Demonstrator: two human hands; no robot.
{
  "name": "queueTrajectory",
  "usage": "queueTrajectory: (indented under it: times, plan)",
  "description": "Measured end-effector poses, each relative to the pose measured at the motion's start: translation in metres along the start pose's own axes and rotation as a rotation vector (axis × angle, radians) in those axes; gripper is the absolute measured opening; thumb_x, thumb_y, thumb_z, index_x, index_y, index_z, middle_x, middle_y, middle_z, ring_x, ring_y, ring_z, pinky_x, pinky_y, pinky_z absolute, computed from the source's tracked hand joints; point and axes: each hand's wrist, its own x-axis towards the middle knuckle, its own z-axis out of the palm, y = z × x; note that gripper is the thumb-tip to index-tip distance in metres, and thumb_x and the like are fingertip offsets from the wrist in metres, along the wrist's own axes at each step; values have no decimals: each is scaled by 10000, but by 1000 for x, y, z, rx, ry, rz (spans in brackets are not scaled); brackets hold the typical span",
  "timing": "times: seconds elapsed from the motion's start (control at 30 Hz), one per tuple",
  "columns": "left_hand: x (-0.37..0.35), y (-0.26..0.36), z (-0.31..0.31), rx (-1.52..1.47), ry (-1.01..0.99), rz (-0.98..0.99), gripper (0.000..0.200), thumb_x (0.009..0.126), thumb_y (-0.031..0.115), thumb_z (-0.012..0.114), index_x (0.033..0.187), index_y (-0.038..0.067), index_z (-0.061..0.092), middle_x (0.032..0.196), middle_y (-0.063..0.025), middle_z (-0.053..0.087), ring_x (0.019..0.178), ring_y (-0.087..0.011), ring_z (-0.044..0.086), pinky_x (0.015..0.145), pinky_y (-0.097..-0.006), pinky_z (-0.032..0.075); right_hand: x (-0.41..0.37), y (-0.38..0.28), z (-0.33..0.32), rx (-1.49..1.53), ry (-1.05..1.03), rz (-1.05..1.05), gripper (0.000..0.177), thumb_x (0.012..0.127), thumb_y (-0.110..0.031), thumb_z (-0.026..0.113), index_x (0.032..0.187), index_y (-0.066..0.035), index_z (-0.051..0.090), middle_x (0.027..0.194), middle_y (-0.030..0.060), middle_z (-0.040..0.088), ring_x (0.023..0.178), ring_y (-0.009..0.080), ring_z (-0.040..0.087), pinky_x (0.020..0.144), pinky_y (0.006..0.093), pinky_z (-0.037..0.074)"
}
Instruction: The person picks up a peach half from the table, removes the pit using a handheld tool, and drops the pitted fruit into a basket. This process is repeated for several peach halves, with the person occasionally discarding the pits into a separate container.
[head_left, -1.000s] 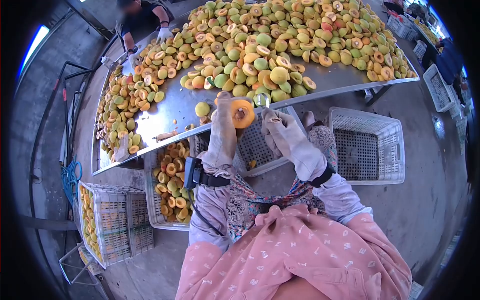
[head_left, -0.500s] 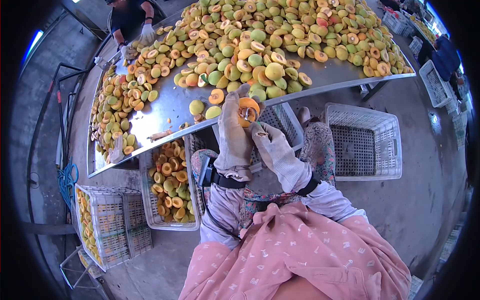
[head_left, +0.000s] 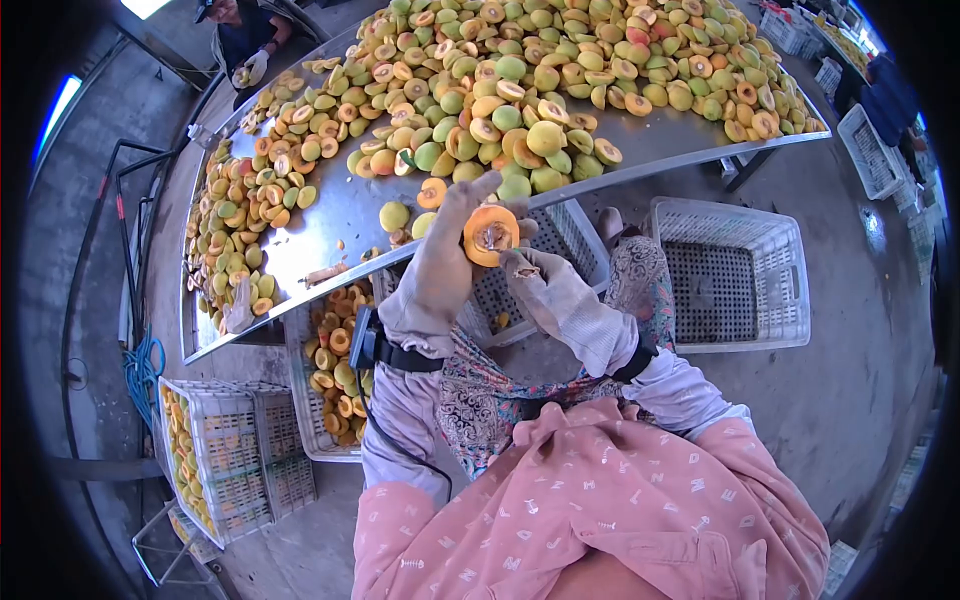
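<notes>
My left hand [head_left: 445, 255], in a soiled pale glove, holds a halved yellow peach [head_left: 478, 230] with its cut face turned up to me. Gloved as well, my right hand [head_left: 562, 300] is closed at the fruit's lower right edge. It pinches a small metal pitting tool [head_left: 492, 242], whose shiny end shows in the brown hollow of the peach. The fingers hide the tool's grip. Just beyond my hands, the metal table [head_left: 345, 215] carries a large heap of whole and halved peaches [head_left: 500, 110].
Below the table edge sits a grey crate [head_left: 560, 250], with another white crate [head_left: 790, 300] to its right. Crates of peach halves stand at left, one upright [head_left: 335, 370], one tipped [head_left: 240, 450]. A co-worker [head_left: 240, 40] handles fruit across the table.
My left hand and the peach half have shifted slightly left, and the cut face is now turned more toward me. My right hand stays close against the fruit. The co-worker's hands have drawn back from the pile.
</notes>
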Motion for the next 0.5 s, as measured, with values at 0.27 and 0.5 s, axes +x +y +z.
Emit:
queueTrajectory:
  times: [0.27, 0.5]
  plan:
    - [20, -46, 18, 146, 495, 383, 509, 985, 430, 444, 1029, -50, 604, 876, -142, 658, 710, -212, 648, 623, -315, 548, -12, -25, 4, -50, -68, 205, 416, 996, -426, 478, 909, -33, 583, 594, 30, 535, 456, 95, 495, 403, 267, 418]
    - [11, -36, 19, -7, 483, 96, 304, 997, 261, 464, 1011, -15, 590, 840, -103, 648, 666, -175, 630, 598, -270, 520, -17, -26, 0, 184, -225, 374, 461, 981, -550, 410, 801, -132, 480, 528, -44, 411, 369, 83, 339, 346, 252, 292]
